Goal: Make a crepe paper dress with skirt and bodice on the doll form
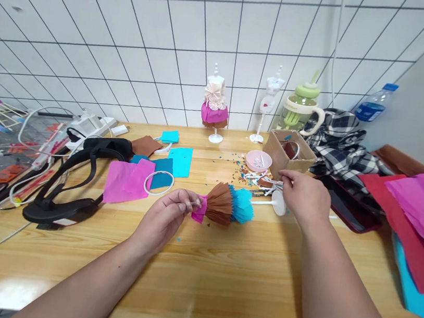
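Note:
My left hand (174, 207) is closed on the top end of a small dress-form mannequin, held sideways above the table. The mannequin wears a paper skirt (220, 203) with a pink band, brown pleats and a fringed blue hem. Its white stand (278, 203) points to the right, just under my right hand (301, 195). The right hand's fingers are pinched together beside a cardboard box (289, 151), over a heap of white strips and metal pieces. What they grip, if anything, I cannot make out.
Behind stand a dressed mannequin (216, 96), a bare one (271, 96) and a green-lidded jug (300, 108). A pink dish (258, 161) sits among paper scraps. Left lie a white ring (158, 183), pink paper (124, 183) and a black head strap (70, 186); right, red paper (403, 228).

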{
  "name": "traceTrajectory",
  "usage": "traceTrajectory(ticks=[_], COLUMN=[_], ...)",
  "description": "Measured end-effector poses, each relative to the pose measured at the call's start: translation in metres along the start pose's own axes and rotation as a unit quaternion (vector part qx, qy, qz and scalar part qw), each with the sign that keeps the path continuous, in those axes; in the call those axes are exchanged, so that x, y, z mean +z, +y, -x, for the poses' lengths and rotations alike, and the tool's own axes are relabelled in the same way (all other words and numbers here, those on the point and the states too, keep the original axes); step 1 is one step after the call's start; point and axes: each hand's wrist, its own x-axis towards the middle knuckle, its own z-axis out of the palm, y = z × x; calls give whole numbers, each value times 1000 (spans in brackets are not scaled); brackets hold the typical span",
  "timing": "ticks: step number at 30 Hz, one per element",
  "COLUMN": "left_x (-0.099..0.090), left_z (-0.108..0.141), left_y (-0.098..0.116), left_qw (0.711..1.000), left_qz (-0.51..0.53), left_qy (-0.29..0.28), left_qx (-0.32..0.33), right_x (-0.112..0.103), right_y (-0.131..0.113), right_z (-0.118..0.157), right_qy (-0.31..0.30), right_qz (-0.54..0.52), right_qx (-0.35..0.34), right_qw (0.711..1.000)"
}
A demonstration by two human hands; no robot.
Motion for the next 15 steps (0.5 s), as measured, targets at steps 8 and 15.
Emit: traceTrajectory(ticks=[8,15], left_x=[1,3], left_z=[1,4], left_y=[1,2], left_qw=[1000,997], left_qz=[-22,-50], left_qy=[-13,-60], left_qx=[12,-12], right_x=[-18,-13], right_y=[-60,-102], right_z=[44,88], right_qy=[50,-64], right_qz=[-355,-478], right_qx=[-234,-319], right_qw=[903,816])
